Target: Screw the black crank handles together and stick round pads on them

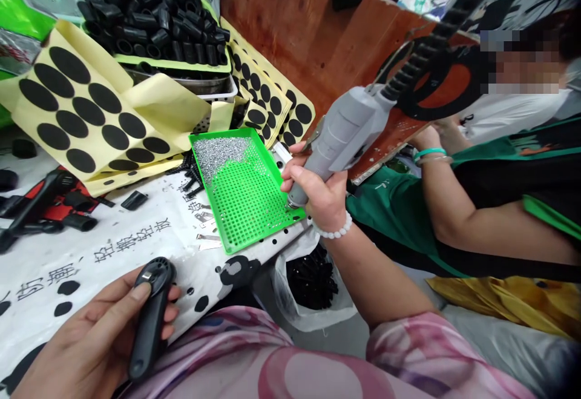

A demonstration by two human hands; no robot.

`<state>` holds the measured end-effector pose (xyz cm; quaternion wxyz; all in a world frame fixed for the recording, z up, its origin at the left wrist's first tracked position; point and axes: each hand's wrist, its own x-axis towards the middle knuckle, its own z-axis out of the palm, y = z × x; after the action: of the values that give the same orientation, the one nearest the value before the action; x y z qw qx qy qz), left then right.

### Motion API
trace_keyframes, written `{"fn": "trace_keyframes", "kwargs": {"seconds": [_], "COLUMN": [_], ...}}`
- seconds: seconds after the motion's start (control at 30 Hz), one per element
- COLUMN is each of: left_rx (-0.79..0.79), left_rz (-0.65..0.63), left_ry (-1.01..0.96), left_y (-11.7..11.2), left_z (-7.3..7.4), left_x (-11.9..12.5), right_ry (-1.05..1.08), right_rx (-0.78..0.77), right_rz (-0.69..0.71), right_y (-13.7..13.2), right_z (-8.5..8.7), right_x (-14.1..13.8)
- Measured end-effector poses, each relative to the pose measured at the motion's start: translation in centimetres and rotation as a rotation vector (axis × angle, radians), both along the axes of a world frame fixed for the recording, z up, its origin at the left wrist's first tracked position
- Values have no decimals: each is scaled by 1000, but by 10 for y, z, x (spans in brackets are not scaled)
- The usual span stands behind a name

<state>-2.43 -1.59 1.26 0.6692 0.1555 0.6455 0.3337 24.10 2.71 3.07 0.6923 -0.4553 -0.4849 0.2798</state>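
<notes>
My left hand (97, 332) is closed round a black plastic crank-like handle (149, 326) with a round head, the thumb lying by a small metal piece in that head. In my right hand (318, 196) is a grey electric screwdriver (340, 132), hanging from a black coiled cord. Its tip points down at the near right corner of a green perforated tray (245, 205); whether it touches the tray cannot be told. Small silver screws (222, 154) are heaped at the tray's far end, with a few scattered near the tip.
Black tube-like parts (149, 17) are piled in a container at the back left. Sheets of black round stickers (86, 108) lie before it. More black handles (40, 205) are at far left. A bag of black pieces (313, 278) stands below. Another person's arm (472, 205) is at right.
</notes>
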Motion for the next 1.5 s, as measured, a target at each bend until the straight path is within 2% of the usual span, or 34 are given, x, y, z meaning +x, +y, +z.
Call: {"fn": "trace_keyframes", "kwargs": {"seconds": [0.17,0.33,0.47,0.57,0.67,0.8,1.0,1.2,1.5], "left_rx": [18,13,101,180,178,184,255,256,298], "left_rz": [-69,-137,-223,-233,-261,-338,-396,-421,-403], "left_ry": [-49,-35,-41,-69,-62,-80,-113,-114,-127], "left_y": [-2,-4,-7,-6,-4,-2,-3,-1,-4], "left_z": [-4,-7,-8,-11,-10,-7,-12,-10,-16], "left_x": [-3,-2,3,5,5,4,2,2,0], "right_ry": [-1,58,135,182,194,154,212,174,119], "right_rx": [47,105,130,103,28,-5,6,23,-1], "right_rz": [-24,29,164,312,452,572,594,621,577], "right_y": [1,0,-6,-13,-18,-18,-14,-13,-10], "right_z": [-1,23,46,53,50,40,32,21,19], "right_x": [3,-2,-30,-59,-82,-98,-108,-115,-114]}}
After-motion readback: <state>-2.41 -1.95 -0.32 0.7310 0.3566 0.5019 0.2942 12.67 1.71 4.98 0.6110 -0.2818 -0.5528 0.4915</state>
